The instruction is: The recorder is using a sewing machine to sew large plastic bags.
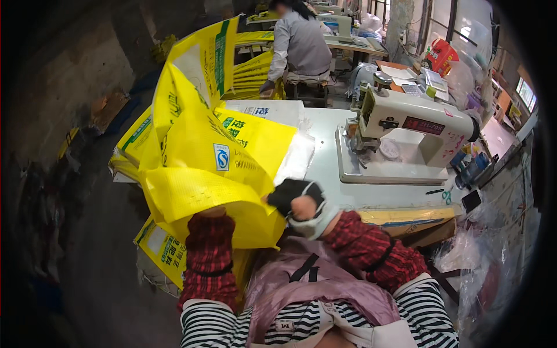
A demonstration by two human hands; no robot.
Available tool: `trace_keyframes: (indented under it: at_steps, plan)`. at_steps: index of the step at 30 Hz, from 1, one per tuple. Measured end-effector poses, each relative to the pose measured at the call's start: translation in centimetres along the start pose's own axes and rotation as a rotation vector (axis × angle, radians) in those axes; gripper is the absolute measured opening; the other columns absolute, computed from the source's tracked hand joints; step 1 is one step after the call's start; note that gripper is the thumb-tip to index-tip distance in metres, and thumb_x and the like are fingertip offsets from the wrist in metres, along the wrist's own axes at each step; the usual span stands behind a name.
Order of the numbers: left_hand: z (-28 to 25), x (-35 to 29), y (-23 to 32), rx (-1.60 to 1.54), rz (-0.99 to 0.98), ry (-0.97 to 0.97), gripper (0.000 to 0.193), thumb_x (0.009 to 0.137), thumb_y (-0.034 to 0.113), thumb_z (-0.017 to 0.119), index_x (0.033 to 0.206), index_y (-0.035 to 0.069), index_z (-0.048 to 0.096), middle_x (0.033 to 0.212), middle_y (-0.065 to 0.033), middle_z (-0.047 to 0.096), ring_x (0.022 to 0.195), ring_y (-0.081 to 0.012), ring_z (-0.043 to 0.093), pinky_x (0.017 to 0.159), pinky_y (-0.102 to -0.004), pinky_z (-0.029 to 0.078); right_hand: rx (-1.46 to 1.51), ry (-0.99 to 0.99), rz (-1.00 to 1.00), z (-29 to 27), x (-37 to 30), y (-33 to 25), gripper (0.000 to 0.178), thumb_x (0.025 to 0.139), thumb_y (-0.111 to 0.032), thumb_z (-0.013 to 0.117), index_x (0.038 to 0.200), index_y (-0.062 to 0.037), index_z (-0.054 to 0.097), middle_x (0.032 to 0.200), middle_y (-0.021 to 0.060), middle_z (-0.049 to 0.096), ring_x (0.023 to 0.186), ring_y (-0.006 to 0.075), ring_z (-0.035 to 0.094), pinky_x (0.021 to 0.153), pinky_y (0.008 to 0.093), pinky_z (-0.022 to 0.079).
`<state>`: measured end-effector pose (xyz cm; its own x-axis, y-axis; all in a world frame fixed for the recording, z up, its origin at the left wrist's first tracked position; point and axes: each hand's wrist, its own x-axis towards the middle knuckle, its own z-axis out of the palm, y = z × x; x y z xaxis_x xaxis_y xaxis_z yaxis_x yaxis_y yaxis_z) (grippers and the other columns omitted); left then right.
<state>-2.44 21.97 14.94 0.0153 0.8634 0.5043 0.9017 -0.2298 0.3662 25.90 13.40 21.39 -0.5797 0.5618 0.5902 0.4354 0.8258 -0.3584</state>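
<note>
A large yellow woven plastic bag (191,168) with green and dark print stands up in front of me, its mouth facing me. My left hand (212,212) reaches into that mouth. Only the wrist shows below a red plaid sleeve cover, and its fingers are hidden inside. At the right side of the mouth, my right hand (301,203), in a black glove with a pale cuff, is closed on the bag's edge. Behind it, more flat yellow bags (255,142) lie on the white table (322,156), and another yellow bag (168,255) hangs below.
A white sewing machine (415,119) stands on the table to the right. Near the table's right edge lie green-handled scissors (446,197), a pen (434,191) and a dark phone (471,200). Ahead, a person in grey (304,43) sits beside stacked yellow bags (249,75).
</note>
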Motion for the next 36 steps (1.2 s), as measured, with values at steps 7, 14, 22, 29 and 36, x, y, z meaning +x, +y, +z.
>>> trace_keyframes:
  at_steps: [7, 14, 22, 29, 36]
  plan:
    - [-2.2, 3.5, -1.9, 0.129, 0.101, -0.322, 0.061, 0.088, 0.043, 0.050, 0.134, 0.003, 0.041, 0.131, -0.0134, 0.049, 0.118, -0.0247, 0.049, 0.098, -0.0386, 0.041, 0.251, -0.015, 0.310, 2.2, -11.7, 0.8, 0.023, 0.079, -0.005, 0.059, 0.102, -0.0047, 0.064, 0.089, 0.0166, 0.062, 0.081, 0.0331, 0.060, 0.072, 0.0364, 0.049]
    - [-5.9, 1.1, -0.4, 0.311, 0.225, -0.386, 0.063, 0.090, 0.048, 0.049, 0.135, 0.005, 0.041, 0.132, -0.0107, 0.049, 0.118, -0.0211, 0.049, 0.098, -0.0373, 0.042, 0.121, 0.028, 0.395, 1.4, -12.4, 2.3, 0.020, 0.081, -0.007, 0.056, 0.099, -0.0054, 0.065, 0.087, 0.0167, 0.062, 0.079, 0.0332, 0.061, 0.070, 0.0381, 0.049]
    - [-13.7, -4.5, 10.3, -0.120, 0.035, -0.217, 0.063, 0.091, 0.052, 0.050, 0.130, 0.003, 0.047, 0.127, -0.0100, 0.054, 0.111, -0.0196, 0.055, 0.097, -0.0360, 0.043, 0.027, 0.414, 0.163, -1.5, -4.6, 5.6, 0.023, 0.072, -0.002, 0.064, 0.095, -0.0047, 0.068, 0.074, 0.0104, 0.060, 0.068, 0.0259, 0.059, 0.062, 0.0332, 0.045]
    - [-12.1, -3.0, 12.1, -1.888, -0.667, 0.600, 0.054, 0.095, 0.049, 0.041, 0.123, 0.005, 0.055, 0.122, -0.0088, 0.060, 0.111, -0.0276, 0.056, 0.096, -0.0417, 0.044, -0.116, 0.439, 0.048, -2.6, -4.7, 4.4, 0.035, 0.064, 0.002, 0.065, 0.098, -0.0078, 0.068, 0.075, 0.0086, 0.062, 0.070, 0.0254, 0.059, 0.060, 0.0344, 0.047]
    - [-17.8, -5.7, 13.8, -1.732, -0.081, 0.378, 0.045, 0.094, 0.041, 0.043, 0.116, 0.005, 0.057, 0.112, -0.0100, 0.061, 0.102, -0.0284, 0.057, 0.089, -0.0409, 0.045, -0.123, 0.567, -0.044, -4.3, -3.7, 3.7, 0.028, 0.073, -0.007, 0.062, 0.100, -0.0066, 0.064, 0.083, 0.0098, 0.062, 0.076, 0.0274, 0.060, 0.068, 0.0363, 0.048]
